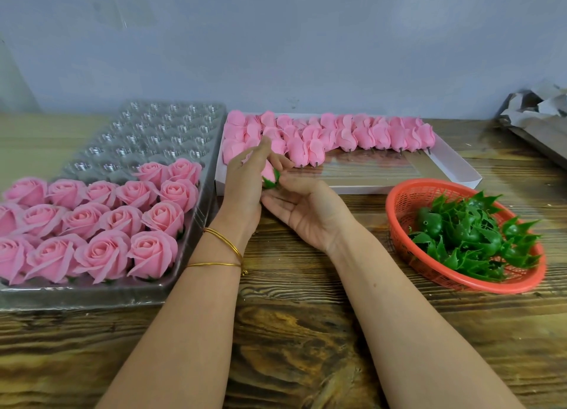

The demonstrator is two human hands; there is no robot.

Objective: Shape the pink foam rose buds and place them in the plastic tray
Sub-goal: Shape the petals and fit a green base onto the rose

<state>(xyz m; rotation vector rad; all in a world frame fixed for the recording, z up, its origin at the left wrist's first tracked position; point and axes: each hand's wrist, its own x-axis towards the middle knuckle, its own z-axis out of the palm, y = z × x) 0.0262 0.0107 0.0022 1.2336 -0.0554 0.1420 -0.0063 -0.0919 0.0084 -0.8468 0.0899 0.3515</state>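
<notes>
My left hand [245, 181] grips a pink foam rose bud [268, 170] at the table's centre, just in front of the white box. A green calyx [272, 181] sits at the bud's base, and my right hand [302, 207], palm up, pinches it with thumb and fingertips. The clear plastic tray [159, 126] lies at the left; several shaped pink roses [101, 221] fill its near rows, and its far cups hold nothing. Several unshaped buds [331, 132] lie in rows at the back of the white box [454, 169].
A red mesh basket [408, 200] with several green calyxes [472, 234] stands at the right. Crumpled grey paper [537, 111] lies at the far right. A grey wall runs behind the wooden table [291, 332].
</notes>
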